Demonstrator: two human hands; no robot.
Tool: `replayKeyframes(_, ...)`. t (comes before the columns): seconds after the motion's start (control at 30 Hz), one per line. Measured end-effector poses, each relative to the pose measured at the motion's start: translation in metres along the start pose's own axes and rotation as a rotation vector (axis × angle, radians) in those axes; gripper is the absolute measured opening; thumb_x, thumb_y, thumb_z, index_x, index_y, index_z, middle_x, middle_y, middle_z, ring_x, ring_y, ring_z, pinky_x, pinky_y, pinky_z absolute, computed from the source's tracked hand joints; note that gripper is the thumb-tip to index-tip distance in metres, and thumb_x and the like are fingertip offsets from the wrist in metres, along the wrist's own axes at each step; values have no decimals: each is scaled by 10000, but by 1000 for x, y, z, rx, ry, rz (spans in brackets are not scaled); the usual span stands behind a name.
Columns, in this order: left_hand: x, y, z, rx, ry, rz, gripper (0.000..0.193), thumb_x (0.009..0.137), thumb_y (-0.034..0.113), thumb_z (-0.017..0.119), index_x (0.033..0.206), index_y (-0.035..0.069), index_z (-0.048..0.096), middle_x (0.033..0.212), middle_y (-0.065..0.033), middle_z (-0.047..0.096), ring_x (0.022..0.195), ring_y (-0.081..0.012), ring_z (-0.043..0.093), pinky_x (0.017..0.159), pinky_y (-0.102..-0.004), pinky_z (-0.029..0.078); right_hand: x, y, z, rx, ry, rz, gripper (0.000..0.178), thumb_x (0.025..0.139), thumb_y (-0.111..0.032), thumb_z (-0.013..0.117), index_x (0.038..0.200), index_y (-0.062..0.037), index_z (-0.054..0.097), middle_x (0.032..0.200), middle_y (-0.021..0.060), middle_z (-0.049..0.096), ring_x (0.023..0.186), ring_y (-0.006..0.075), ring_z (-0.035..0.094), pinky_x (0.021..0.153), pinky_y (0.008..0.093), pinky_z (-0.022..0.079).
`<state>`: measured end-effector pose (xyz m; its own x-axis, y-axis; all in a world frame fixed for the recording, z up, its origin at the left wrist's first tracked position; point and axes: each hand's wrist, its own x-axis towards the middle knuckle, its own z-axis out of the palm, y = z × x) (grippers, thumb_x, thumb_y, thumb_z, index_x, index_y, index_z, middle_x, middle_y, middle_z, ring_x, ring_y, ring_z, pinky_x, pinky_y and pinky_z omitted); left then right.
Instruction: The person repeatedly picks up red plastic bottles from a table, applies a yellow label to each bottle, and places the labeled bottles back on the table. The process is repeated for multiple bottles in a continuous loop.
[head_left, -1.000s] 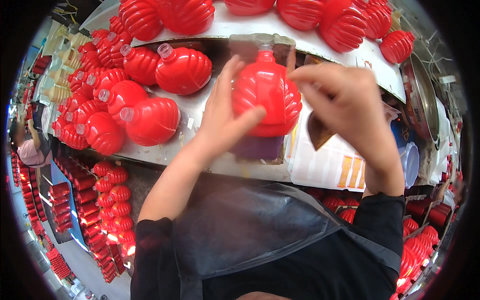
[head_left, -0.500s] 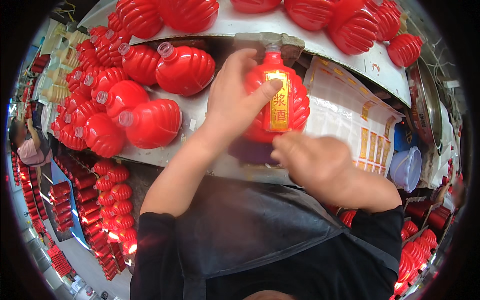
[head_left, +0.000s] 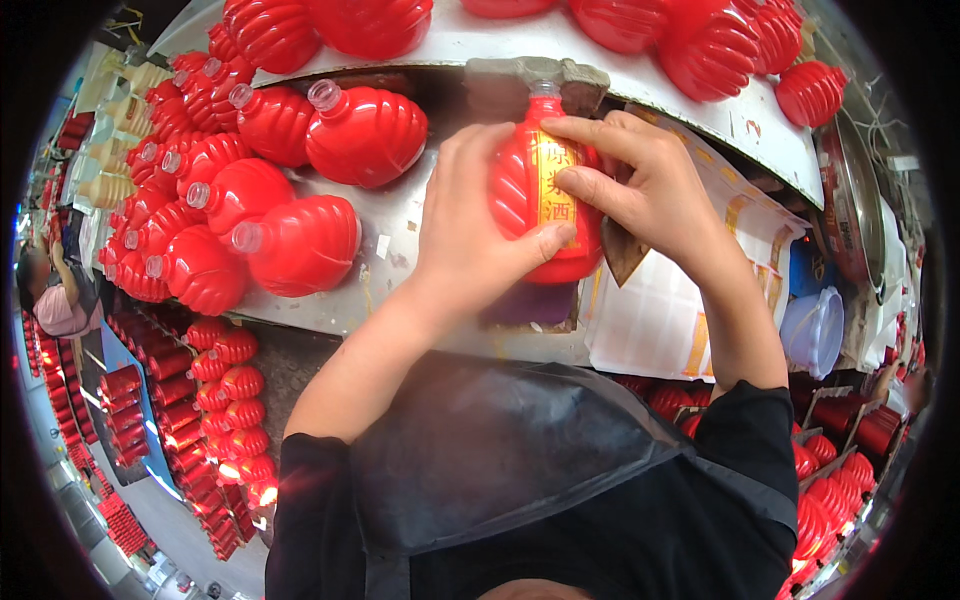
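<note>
In front of me lies a red ribbed bottle (head_left: 514, 190) with a clear neck pointing away from me. A yellow-and-red label (head_left: 552, 192) runs lengthwise down its upper side. My left hand (head_left: 466, 205) cups the bottle's left side, its thumb resting on the label's lower end. From the right, my right hand (head_left: 650, 175) grips the bottle, with index finger and thumb on the label's right edge. Beside the bottle, under my right forearm, lies a white label sheet (head_left: 640, 320) that still carries some yellow labels.
Several red bottles (head_left: 305, 245) lie on the metal table (head_left: 390, 270) at left. More red bottles (head_left: 710, 55) stand on the white raised shelf (head_left: 770, 150) beyond. A pale purple bucket (head_left: 812, 333) is at right. Another person (head_left: 62, 300) is at far left.
My right hand has moved from the bottle's lower end up onto its right side and the label. My left thumb has slid down the label. The label sheet has shifted nearer and to the left.
</note>
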<state>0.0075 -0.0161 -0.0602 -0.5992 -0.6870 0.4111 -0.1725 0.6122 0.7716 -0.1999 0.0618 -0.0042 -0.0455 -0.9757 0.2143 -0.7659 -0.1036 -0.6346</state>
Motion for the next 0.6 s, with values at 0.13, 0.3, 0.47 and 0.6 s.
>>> replayKeyframes(0.13,-5,-3,2,-41,6,-24,837,802,423,855,1427,14,478,1390,-211,516,1290,-398,530,1105,-475,444,1,6,-3,38,-55,-14,479,911,-232,766,1373,-122,703,851,62,551,785,161,543,720,296,470)
replayKeyframes(0.3,-5,-12,0,-361,-23,-127,629,996,368,656,1468,-7,476,1456,-219,510,1354,-357,522,1149,-425,410,-18,-4,-12,353,-104,279,551,1023,-314,676,1513,-84,569,892,-24,563,817,69,503,721,242,430)
replayKeyframes(0.47,-7,-8,5,-486,-21,-230,639,967,329,706,1462,-6,481,1428,-199,534,1344,-308,535,1139,-407,421,-43,-20,0,205,-57,338,752,909,-347,793,1577,-151,511,719,-46,399,694,82,431,641,251,361)
replayKeyframes(0.6,-5,-1,8,-480,4,-287,726,881,295,813,1455,-5,484,1414,-183,543,1324,-285,554,1121,-397,449,-44,-20,11,100,37,272,769,882,-350,814,1572,-177,522,691,-40,365,659,87,417,614,261,357)
